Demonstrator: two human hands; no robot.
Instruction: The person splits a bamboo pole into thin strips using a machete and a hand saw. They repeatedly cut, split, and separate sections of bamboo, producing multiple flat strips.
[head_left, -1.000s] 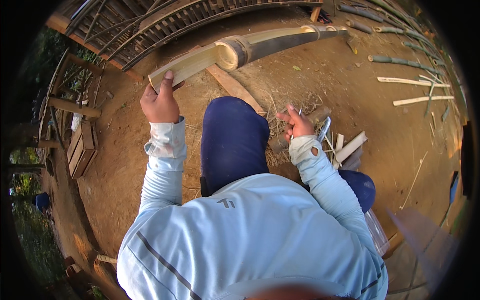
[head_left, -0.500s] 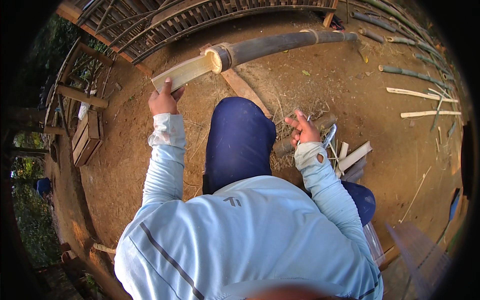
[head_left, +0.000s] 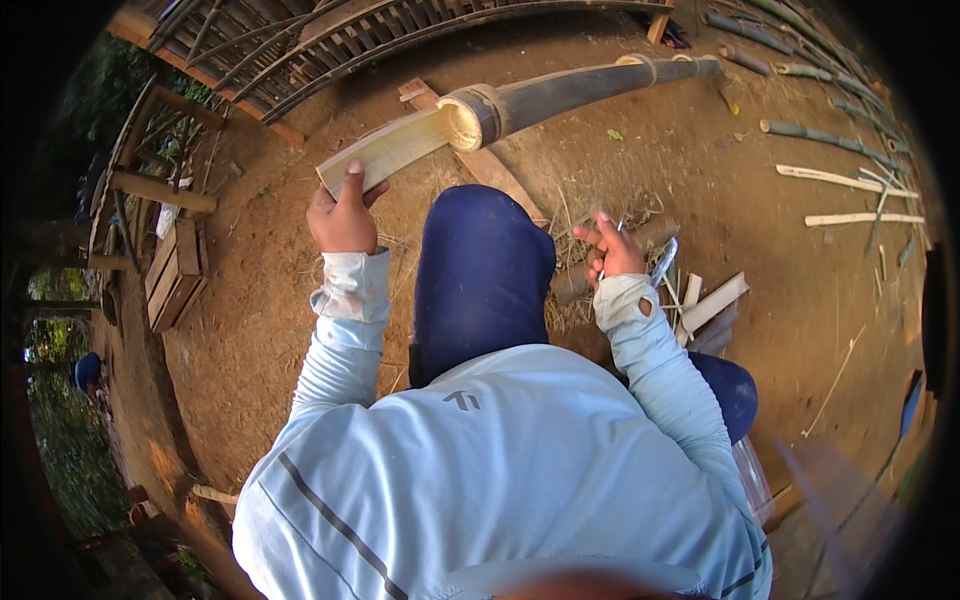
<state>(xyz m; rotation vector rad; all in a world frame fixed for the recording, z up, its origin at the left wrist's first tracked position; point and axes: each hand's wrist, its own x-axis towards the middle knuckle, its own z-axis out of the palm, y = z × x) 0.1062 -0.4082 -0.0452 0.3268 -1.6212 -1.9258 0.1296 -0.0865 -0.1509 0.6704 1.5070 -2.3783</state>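
Observation:
A thick bamboo pole lies across the far side, its near-left end cut back to a long pale half-round tongue. My left hand grips that tongue near its tip, thumb on top and fingers beneath. To the right of my knee, my right hand is partly curled around a thin, whitish, pen-like stick, whose exact kind I cannot make out. Close beside that hand, a shiny metal blade rests near split bamboo pieces. A flat wooden board passes under the pole.
Several green bamboo poles and pale split strips lie on the ground at the right. A slatted bamboo bench spans the far side. At the left stands a wooden crate. Shavings litter the dirt beyond my knee.
My left hand and the bamboo pole's cut end have shifted to the right, with the tongue still gripped. My right hand has barely moved.

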